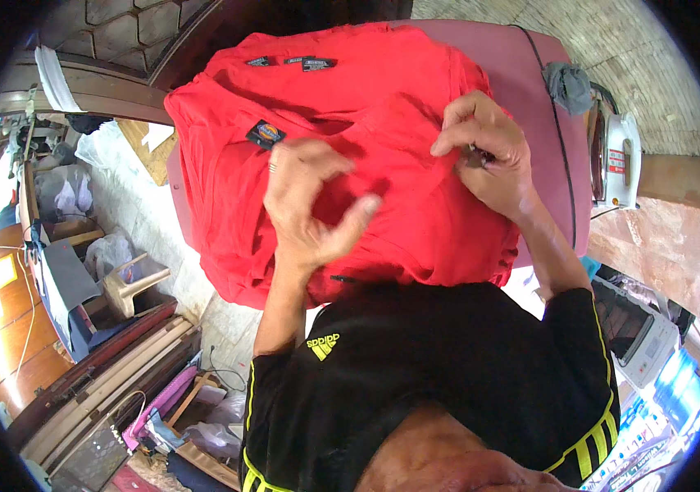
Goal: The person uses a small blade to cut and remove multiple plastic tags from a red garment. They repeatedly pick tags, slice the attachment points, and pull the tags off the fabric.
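Left of the hands stands a stool [127, 291]. The left hand [305, 201], thumb and fingers spread, is over red shirts [428, 225] lying beneath both hands; handling them seems underway, and gripping would call for closing that thumb. The right hand [489, 152] curls round something dark, its pinch unclear. Farther right, a cord [561, 131] and iron [619, 160] could hinder.

Red shirts [403, 176], layered, at twelve o'clock in view. Spread out, creased, necklines toward twelve. Dark label [266, 134] with colored emblem at eleven; more dark labels [318, 64] between eleven and twelve.
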A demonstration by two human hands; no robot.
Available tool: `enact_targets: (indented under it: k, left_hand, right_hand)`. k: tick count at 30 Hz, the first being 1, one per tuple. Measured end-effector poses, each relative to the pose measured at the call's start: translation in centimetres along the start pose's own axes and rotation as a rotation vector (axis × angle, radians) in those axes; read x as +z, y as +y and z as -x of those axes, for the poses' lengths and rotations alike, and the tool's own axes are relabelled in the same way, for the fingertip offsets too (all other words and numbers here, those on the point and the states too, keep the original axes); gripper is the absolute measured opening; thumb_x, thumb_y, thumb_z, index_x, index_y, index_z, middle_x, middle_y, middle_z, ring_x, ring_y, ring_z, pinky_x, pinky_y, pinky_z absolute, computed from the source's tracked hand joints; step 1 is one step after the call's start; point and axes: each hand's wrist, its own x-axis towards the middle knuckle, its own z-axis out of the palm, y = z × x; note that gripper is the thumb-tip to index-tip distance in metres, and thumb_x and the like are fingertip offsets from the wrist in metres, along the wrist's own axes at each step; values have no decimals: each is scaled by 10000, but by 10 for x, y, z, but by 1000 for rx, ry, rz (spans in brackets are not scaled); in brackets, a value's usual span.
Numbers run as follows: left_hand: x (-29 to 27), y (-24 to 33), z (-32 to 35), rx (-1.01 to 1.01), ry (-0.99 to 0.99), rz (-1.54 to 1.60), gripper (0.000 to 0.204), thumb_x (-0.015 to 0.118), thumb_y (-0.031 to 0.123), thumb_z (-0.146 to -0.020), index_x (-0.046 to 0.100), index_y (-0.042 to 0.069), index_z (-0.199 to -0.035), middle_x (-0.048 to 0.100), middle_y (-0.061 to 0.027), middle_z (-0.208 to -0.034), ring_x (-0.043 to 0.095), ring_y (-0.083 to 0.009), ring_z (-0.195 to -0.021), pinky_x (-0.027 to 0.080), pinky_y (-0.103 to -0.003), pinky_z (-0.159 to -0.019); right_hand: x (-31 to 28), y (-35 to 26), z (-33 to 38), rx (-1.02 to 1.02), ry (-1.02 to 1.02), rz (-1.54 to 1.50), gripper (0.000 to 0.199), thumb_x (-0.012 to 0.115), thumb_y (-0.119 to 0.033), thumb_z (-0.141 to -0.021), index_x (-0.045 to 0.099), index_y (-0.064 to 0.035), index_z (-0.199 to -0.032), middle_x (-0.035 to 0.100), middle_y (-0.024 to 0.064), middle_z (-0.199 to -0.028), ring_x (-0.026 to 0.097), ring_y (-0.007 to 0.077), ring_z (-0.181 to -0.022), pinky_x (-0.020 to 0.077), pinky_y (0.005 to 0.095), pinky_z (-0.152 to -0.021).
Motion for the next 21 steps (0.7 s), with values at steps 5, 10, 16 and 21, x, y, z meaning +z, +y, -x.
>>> enact_targets:
  k: [5, 10, 16, 21]
  left_hand:
    - [6, -8, -2, -114, -126, -62, 333, 816, 149, -696, 658, 5, -952, 639, -89, -858, 599, -281, -847, 449, -380, -733]
    - [9, -13, 12, -289, -215, 63, 252, 813, 55, -697, 648, -4, -878, 578, -78, -779, 545, -225, -747, 425, -339, -721]
    - [1, -8, 23, -575, -220, 609, 263, 713, -84, -793, 611, 17, -1013, 635, -15, -890, 559, -102, -863, 455, -264, -813]
    - [-2, 6, 24, -684, -201, 781, 488, 654, -158, -803, 508, 13, -1237, 653, -58, -1024, 618, -101, -959, 488, -251, -854]
  right_hand:
    - [4, -9, 13, -17, -33, -73, 450, 570, 219, -631, 721, -88, -923, 587, 41, -961, 560, 101, -755, 419, 227, -610]
    - [3, -16, 18, -43, -95, 27, 379, 691, 193, -672, 713, -67, -948, 585, 39, -979, 597, 111, -764, 474, 236, -578]
    - [4, -31, 20, -26, -237, 69, 350, 726, 111, -677, 687, -48, -986, 651, 51, -999, 638, 137, -738, 508, 255, -585]
    - [10, -35, 16, -43, -284, 91, 358, 834, -94, -701, 673, -42, -1017, 673, 68, -920, 666, 161, -711, 534, 292, -581]
